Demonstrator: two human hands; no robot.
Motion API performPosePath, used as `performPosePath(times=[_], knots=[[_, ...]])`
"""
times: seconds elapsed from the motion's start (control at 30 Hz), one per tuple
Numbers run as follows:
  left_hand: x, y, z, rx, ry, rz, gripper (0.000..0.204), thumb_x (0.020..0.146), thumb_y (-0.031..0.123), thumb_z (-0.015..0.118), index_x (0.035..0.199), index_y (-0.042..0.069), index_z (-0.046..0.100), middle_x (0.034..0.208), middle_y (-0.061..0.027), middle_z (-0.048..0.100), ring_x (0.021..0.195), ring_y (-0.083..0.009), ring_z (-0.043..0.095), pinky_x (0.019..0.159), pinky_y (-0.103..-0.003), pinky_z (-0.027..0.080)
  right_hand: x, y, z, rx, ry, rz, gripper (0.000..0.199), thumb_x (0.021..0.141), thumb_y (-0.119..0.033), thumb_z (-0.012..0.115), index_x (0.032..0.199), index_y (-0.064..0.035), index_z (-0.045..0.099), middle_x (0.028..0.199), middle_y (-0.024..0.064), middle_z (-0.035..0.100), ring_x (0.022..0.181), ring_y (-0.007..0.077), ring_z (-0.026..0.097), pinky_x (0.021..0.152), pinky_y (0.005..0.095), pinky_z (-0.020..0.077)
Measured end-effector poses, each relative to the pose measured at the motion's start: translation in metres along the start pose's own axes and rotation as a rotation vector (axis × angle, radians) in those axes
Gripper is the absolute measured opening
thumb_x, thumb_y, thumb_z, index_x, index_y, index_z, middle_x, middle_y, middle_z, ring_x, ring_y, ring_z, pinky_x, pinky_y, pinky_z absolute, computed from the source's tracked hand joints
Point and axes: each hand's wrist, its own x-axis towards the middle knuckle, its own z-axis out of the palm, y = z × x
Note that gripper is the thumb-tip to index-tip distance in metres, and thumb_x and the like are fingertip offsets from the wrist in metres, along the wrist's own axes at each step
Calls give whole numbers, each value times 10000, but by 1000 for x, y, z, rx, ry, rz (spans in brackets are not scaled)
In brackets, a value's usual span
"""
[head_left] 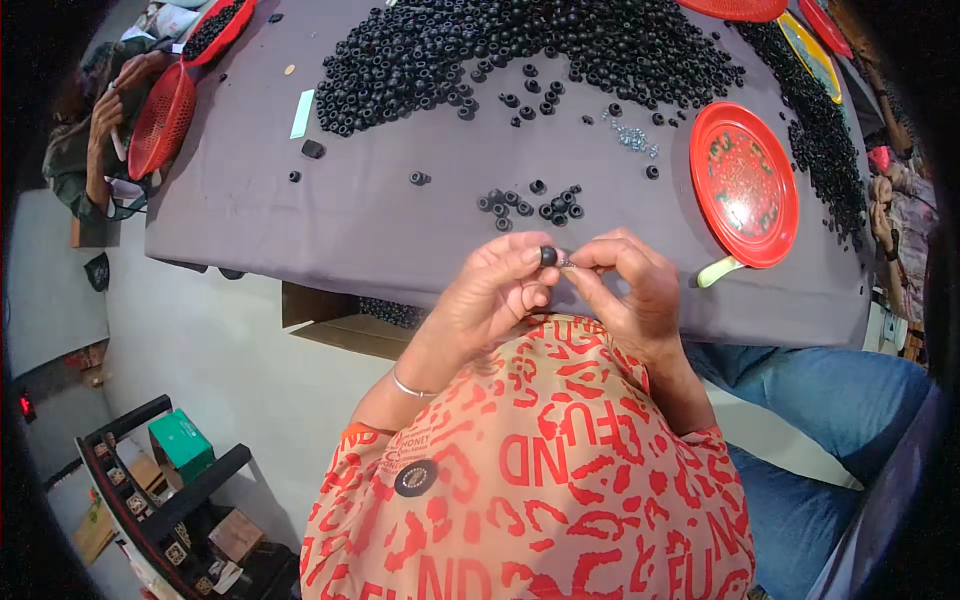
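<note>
My left hand [495,290] pinches a small black rubber ring [547,256] between thumb and fingers, just above the near edge of the grey table [300,220]. My right hand [630,285] holds a small silvery metal piece [566,263] against that ring. A little cluster of black rings [530,205] lies on the cloth just beyond my hands. A big heap of the same black rings [520,50] covers the far middle of the table. Small silvery metal parts [630,137] lie scattered near the heap.
A red plate with a pale handle [745,183] sits at the right. More rings [825,140] pile along the right edge. Another person [100,130] at the far left holds a red basket [160,120]. A cardboard box [350,325] sits under the table; a dark shelf [150,480] stands lower left.
</note>
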Motion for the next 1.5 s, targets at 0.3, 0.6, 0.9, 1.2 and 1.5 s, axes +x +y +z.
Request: performPosePath(times=[0.3, 0.6, 0.9, 1.2, 1.5], knots=[[-3, 0, -9, -14, -133, 25, 149, 872, 23, 547, 1012, -21, 568, 940, -137, 619, 773, -151, 618, 635, -235, 534, 0, -5, 0, 48, -6, -26, 223, 671, 95, 687, 794, -17, 538, 726, 78, 613, 626, 169, 581, 544, 260, 455], [-1, 6, -17, -49, -120, 22, 161, 862, 10, 535, 1018, -6, 569, 911, -114, 611, 771, -150, 620, 641, -243, 541, 0, -8, 2, 77, -42, 36, 204, 677, 99, 664, 806, -16, 556, 735, 79, 602, 635, 169, 569, 567, 262, 446], [-1, 1, -8, -61, -7, -8, 101, 887, 67, 541, 971, 13, 552, 871, -66, 605, 740, -115, 595, 620, -225, 517, 3, -10, 6, 100, -41, 47, 185, 680, 106, 653, 798, -3, 562, 718, 77, 588, 616, 160, 545, 553, 260, 426], [0, -4, -16, -72, -12, -18, 106, 882, 53, 552, 974, 0, 555, 860, -76, 619, 731, -129, 615, 615, -232, 525, 4, -4, 9, 7, -77, 3, 179, 684, 89, 665, 788, -14, 562, 700, 69, 593, 592, 158, 535, 532, 256, 420], [-3, -3, -21, 48, -5, -3, 122, 870, 31, 566, 987, -5, 555, 849, -92, 623, 710, -153, 628, 615, -233, 541, 3, 3, 9, 99, -175, 99, 165, 694, 67, 666, 787, -20, 561, 704, 67, 596, 595, 136, 539, 526, 258, 419]])
